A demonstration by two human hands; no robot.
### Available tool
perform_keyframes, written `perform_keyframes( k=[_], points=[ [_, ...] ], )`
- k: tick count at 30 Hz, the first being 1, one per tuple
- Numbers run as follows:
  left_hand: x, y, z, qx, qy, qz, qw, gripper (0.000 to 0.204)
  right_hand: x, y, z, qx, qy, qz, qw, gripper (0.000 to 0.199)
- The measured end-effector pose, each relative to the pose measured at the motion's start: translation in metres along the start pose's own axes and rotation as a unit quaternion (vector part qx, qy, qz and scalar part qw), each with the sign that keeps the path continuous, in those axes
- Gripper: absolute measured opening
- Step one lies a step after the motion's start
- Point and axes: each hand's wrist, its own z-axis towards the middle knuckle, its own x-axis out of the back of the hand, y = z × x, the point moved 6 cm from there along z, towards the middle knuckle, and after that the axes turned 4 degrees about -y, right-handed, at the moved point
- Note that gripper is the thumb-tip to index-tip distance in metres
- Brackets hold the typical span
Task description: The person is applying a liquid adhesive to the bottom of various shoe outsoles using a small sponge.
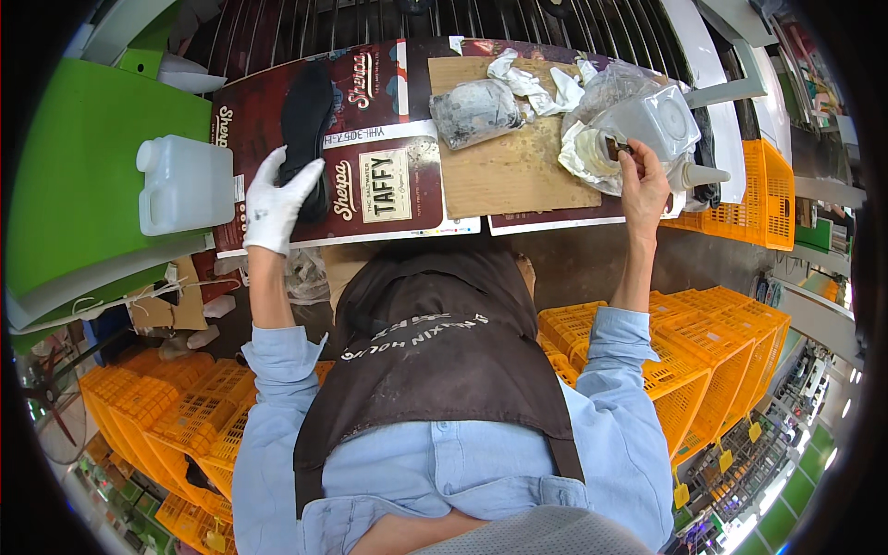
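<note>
My left hand (277,203), in a white glove, has its fingers apart. Its thumb reaches over the lower part of a long black shoe sole (309,102) lying on the printed cardboard. On the right, my bare right hand (642,185) is closed, thumb and fingertips pinching a small dark piece (614,146) whose kind I cannot make out. That piece is over a pale, round container (592,153) wrapped in crumpled white material. Right beside the hand are a translucent plastic bottle (659,120) and a white cone-shaped nozzle (705,175).
A stained bottle (476,113) lies on a tan board (518,180), near crumpled tissue (529,85). At the left, a white jug (188,185) stands by a green surface (102,139). Orange crates (689,356) are stacked at both my sides; another orange crate (768,199) is beyond the bench's right end.
</note>
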Motion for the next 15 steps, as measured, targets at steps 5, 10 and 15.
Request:
perform_keyframes(
  k=[5, 10, 15],
  points=[
    [0.006, -0.019, 0.003, 0.162, -0.087, -0.397, 0.899, 0.05, -0.003, -0.002, -0.001, 0.013, -0.002, 0.002, 1.0, 0.026],
    [-0.013, -0.012, -0.009, 0.173, -0.152, -0.528, 0.817, 0.034, -0.006, 0.001, -0.002, 0.005, 0.007, 0.03, 1.0, 0.026],
    [-0.053, 0.022, -0.042, 0.066, -0.208, -0.376, 0.901, 0.033, -0.013, 0.013, 0.0, -0.03, 0.018, 0.181, 0.983, 0.027]
  ],
)
